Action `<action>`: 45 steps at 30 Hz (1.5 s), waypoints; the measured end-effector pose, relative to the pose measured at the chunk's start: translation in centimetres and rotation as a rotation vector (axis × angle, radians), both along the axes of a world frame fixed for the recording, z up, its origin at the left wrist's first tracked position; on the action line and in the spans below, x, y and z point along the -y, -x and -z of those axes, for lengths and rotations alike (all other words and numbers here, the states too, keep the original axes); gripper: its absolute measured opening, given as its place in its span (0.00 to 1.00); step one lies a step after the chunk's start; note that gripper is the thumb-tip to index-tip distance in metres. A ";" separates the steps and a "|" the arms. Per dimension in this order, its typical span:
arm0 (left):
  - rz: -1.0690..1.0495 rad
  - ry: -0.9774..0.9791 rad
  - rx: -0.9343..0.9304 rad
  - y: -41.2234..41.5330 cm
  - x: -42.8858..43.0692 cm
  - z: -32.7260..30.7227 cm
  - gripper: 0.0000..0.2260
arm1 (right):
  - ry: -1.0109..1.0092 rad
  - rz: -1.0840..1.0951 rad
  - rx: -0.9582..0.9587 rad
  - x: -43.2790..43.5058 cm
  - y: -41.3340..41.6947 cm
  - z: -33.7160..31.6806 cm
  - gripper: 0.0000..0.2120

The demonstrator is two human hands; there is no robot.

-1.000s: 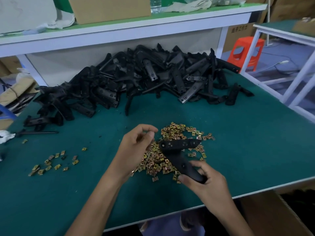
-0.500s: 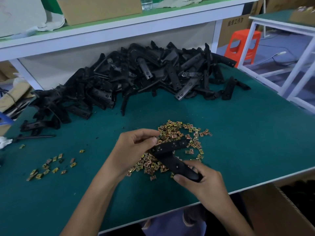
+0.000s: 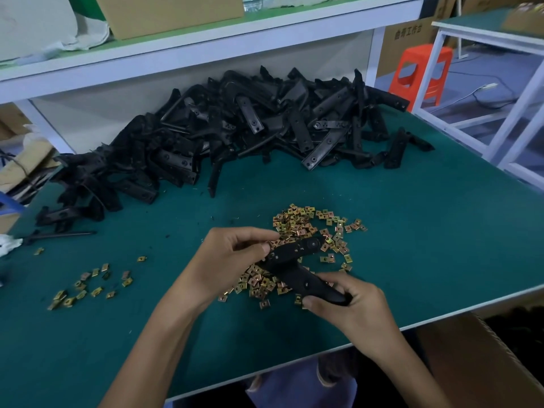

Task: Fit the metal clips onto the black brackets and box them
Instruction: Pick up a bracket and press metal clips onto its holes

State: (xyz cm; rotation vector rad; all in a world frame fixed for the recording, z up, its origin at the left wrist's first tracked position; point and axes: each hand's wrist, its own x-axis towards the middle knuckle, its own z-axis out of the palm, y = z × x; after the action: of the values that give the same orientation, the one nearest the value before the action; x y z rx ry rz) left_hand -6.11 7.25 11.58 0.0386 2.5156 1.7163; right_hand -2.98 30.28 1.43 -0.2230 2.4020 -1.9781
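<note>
My right hand [image 3: 350,307] curls round the lower arm of a black bracket [image 3: 297,266], just inside the table's [image 3: 426,245] near edge. My left hand [image 3: 232,260] pinches the bracket's upper arm between thumb and fingertips, above the pile of clips [image 3: 297,228]. I cannot tell whether a clip sits under those fingertips.

Bare green mat lies open to my right, as far as the table's right edge. To my left there is mat too, broken by a small scatter of clips [image 3: 94,284]. The heap of brackets [image 3: 235,136] fills the far side, under the shelf. A cardboard box [image 3: 477,357] stands below the near edge, at my right.

A second ago my left fingers were pinched together just off the bracket's end — now they are on it. My right-hand hold is unchanged.
</note>
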 end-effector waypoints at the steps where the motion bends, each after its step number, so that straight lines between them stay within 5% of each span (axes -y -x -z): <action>1: 0.003 0.016 -0.003 0.0 -0.1 0.1 0.12 | -0.005 0.000 0.006 0.0 0.0 0.0 0.15; 13: -0.009 0.111 0.050 -0.2 -0.4 0.1 0.10 | -0.115 0.014 -0.001 0.1 0.1 -0.2 0.14; 18: -0.009 0.475 -0.196 -1.3 -1.3 1.8 0.20 | -0.047 0.017 0.014 0.2 0.1 -0.5 0.12; 45: 0.033 0.609 -0.536 -1.0 0.1 4.3 0.16 | -0.105 0.021 0.052 0.2 -0.2 -0.5 0.15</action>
State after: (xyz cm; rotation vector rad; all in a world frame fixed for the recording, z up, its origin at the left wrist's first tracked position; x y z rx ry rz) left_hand -5.11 7.11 7.27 0.5524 3.2825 0.9417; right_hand -2.78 30.11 1.89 -0.1426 2.4765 -1.8356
